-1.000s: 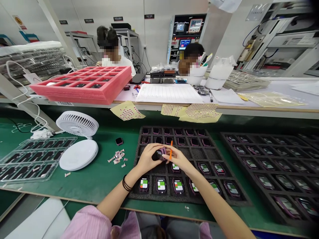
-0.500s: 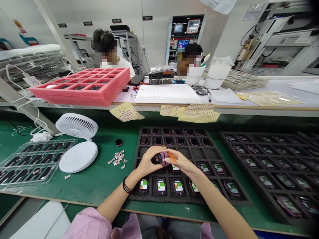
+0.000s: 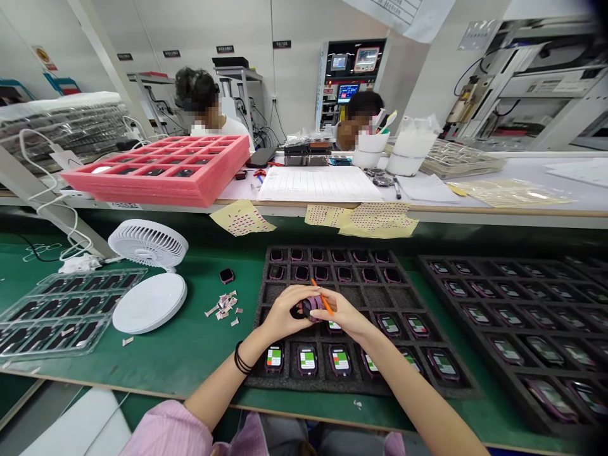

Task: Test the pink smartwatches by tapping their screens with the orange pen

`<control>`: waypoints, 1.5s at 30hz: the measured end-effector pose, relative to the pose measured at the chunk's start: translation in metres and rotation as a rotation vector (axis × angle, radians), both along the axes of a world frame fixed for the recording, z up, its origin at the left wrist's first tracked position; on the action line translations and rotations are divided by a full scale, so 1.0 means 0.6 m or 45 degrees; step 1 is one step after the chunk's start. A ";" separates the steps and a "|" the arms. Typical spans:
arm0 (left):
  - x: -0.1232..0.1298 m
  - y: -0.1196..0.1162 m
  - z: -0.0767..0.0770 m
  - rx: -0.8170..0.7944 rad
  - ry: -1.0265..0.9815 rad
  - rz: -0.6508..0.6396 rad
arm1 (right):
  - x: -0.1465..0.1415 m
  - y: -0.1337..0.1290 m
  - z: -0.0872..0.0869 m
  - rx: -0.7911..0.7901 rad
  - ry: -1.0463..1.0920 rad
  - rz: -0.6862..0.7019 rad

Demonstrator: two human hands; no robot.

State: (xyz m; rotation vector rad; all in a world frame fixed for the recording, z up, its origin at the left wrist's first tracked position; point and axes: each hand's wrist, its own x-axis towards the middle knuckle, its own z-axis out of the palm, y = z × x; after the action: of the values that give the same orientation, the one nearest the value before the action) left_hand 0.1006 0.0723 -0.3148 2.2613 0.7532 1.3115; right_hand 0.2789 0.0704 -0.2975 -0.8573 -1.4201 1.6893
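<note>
From the head camera I confirm the following working state. The **left hand** (image 3: 285, 310) and **right hand** (image 3: 344, 315) meet over the black foam tray (image 3: 266, 297), above its middle rows. The left fingers are clenched around a pink watch body (image 3: 311, 307), which is partly hidden by both hands. The right fingers are closed and grasp a thin orange stick (image 3: 324, 304), which slants up and away from the fingertips. Its lower end sits at the watch body, but I cannot tell whether it makes contact. Two black bands (image 3: 242, 360) circle the left wrist.

The tray holds rows of watches. Those in the rows nearest me, such as the watch with a colored screen label (image 3: 308, 359), show their labels; the far rows are dark. A second foam tray (image 3: 475, 278) lies just to the right.

On the green mat (image 3: 190, 345) to the left are paper scraps (image 3: 224, 305), a lone black watch (image 3: 227, 275), a white desk fan (image 3: 148, 244), and a clear plastic tray (image 3: 71, 310). Across the bench are a stacked pink foam tray (image 3: 156, 183), a printed form (image 3: 318, 183), and yellow sticker sheets (image 3: 377, 220). Two co-workers (image 3: 206, 104) sit beyond them.
</note>
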 end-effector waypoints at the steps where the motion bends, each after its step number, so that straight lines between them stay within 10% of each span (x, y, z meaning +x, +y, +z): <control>1: 0.000 0.000 0.000 -0.004 0.004 -0.002 | 0.000 -0.001 0.001 0.009 -0.007 -0.001; 7: -0.001 -0.001 0.003 -0.097 -0.008 0.019 | -0.004 0.003 0.000 0.059 -0.042 -0.083; 16: -0.002 0.006 -0.001 -0.568 -0.167 0.281 | 0.011 -0.002 0.002 0.499 0.211 -0.714; 45: -0.002 0.007 -0.011 -0.518 -0.121 0.276 | 0.008 -0.014 0.003 0.683 0.054 -0.834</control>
State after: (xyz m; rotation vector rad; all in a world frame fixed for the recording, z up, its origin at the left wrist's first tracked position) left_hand 0.0996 0.0762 -0.3211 1.8239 1.1406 1.2151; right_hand 0.2834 0.0620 -0.2956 -0.8408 -1.2797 0.7818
